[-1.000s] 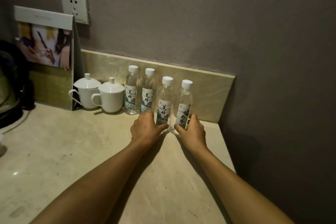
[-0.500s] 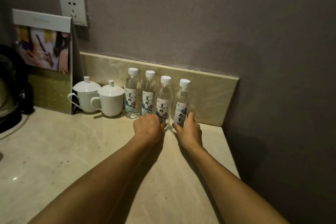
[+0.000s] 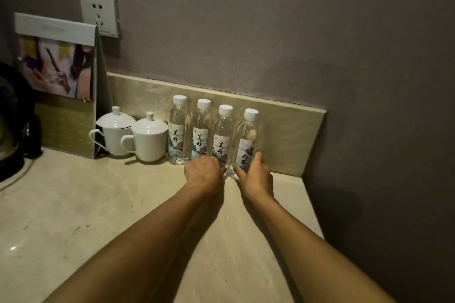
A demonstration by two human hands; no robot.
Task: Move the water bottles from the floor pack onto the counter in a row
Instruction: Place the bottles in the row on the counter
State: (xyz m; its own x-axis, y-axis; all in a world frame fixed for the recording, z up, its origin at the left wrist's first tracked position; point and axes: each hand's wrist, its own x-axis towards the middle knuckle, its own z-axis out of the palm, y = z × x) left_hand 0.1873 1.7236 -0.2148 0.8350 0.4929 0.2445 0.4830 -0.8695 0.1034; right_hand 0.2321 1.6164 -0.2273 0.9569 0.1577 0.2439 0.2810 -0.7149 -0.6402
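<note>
Water bottles: four, clear, white caps, upright in a row on the counter (image 3: 73,204), against the backsplash (image 3: 290,140), near the right corner. Order of things below is largest down to smallest.

Counter is pale stone, fills the lower left; grey wall behind and on the right side. Both bare forearms reach in from the bottom edge.

Tall printed card stand (image 3: 56,81) stands at the far left on the counter, dark kettle-like object (image 3: 12,118) beside it, cut by the frame edge, hard to identify.

First bottle (image 3: 179,128) is leftmost, just beside the lidded white cups. Second bottle (image 3: 202,128) next to it. Third bottle (image 3: 222,135) and fourth bottle (image 3: 247,140) follow, all near touching, labels facing out.

Left hand (image 3: 203,173) sits low at the base of the third bottle, fingers curled round it, though knuckles hide the contact, so probably a grip. Right hand (image 3: 256,174) wraps the lower part of the fourth bottle, thumb on its left side, one finger showing on its right edge.

Two white cups with lids: left cup (image 3: 115,133) behind, right cup (image 3: 149,139) in front, handles pointing left.

Wall socket (image 3: 99,15) above the card stand.
</note>
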